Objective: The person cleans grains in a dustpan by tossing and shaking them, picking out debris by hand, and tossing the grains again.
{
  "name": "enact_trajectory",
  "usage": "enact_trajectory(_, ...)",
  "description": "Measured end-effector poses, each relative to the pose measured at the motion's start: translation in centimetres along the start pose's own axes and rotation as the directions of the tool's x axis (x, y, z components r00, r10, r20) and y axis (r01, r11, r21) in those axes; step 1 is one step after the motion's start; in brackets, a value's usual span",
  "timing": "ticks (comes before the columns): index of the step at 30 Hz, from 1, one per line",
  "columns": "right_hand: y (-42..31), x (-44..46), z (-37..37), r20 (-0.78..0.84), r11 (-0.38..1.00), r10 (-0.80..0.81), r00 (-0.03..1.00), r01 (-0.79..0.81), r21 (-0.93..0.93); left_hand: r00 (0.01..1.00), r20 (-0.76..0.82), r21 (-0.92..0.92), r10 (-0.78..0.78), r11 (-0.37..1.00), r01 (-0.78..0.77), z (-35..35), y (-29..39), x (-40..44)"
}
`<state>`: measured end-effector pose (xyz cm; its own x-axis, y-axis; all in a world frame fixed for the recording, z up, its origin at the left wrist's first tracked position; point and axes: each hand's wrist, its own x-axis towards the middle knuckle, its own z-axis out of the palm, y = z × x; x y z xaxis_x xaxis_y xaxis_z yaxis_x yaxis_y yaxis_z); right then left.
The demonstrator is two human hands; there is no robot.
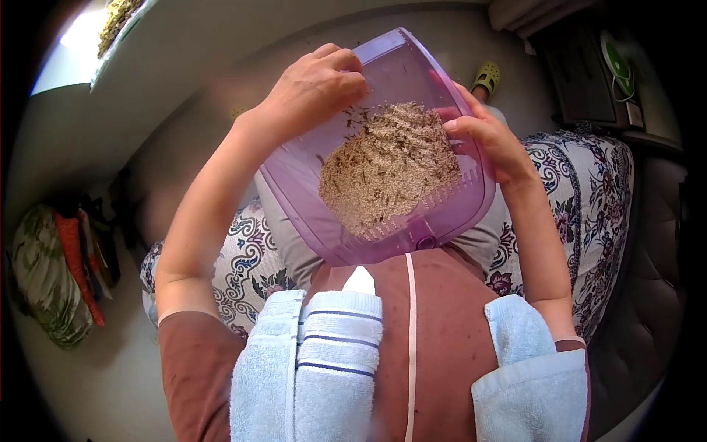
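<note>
At the tub's [471,202] three o'clock, your right hand [484,136] grips its wall; at ten, your left hand [322,82] curls, contents unclear. One-sided support could tip it, spilling grains [390,169].

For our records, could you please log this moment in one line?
left hand: curled over purple bin | right hand: gripping its side | tan grains: inside with dark bits

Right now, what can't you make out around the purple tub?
All in the head view:
What the left hand holds, if anything: the curled hand itself hides it.
The purple tub's floor beneath the grainy pile: the pile covers it.
What the dark bits are: too small.
The yellowish heap's full extent: cut off by the top edge.
</note>
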<state>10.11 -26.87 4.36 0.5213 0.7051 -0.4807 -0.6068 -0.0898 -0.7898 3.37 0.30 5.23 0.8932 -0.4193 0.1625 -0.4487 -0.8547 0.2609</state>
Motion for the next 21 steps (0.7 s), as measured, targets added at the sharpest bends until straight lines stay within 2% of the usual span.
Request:
enact_trajectory(4, 0.2, 0.0, -0.4, 0.009, 1.0, -0.004, 1.0, 0.003, 0.017, 0.999, 0.028, -0.104, -0.037, 0.994, 0.04, -0.8, -1.6, -1.3)
enact_trajectory(5, 0.2, 0.0, -0.4, -0.001, 1.0, -0.001, 1.0, 0.001, 0.019, 0.993, 0.074, -0.13, -0.091, 0.986, 0.1, -0.9, -1.9, -1.9)
enact_trajectory(11, 0.4, 0.1, -0.6, -0.015, 1.0, 0.02, 1.0, -0.02, 0.017, 0.998, -0.056, -0.08, -0.005, 0.997, 0.0, -1.2, -0.9, -3.0)
enact_trajectory(14, 0.5, 0.2, -0.6, -0.016, 1.0, 0.018, 1.0, -0.018, 0.016, 0.999, -0.028, -0.051, 0.025, 0.998, -0.026, -1.1, -1.1, -3.2)
enact_trajectory(17, 0.4, -0.2, -0.5, -0.037, 1.0, 0.009, 0.999, -0.009, 0.009, 0.997, 0.063, -0.121, 0.033, 0.992, -0.025, -1.2, -2.6, -3.9)
enact_trajectory(20, 0.3, -0.5, -0.4, -0.047, 1.0, 0.011, 0.999, -0.011, 0.02, 0.996, 0.071, -0.133, -0.052, 0.989, 0.061, -1.5, -4.8, -4.5)
enact_trajectory(21, 0.5, -0.6, -0.6, -0.05, 1.0, 0.01, 0.999, -0.008, 0.03, 0.99, 0.049, -0.112, -0.135, 0.984, 0.14, -1.4, -5.5, -4.6)
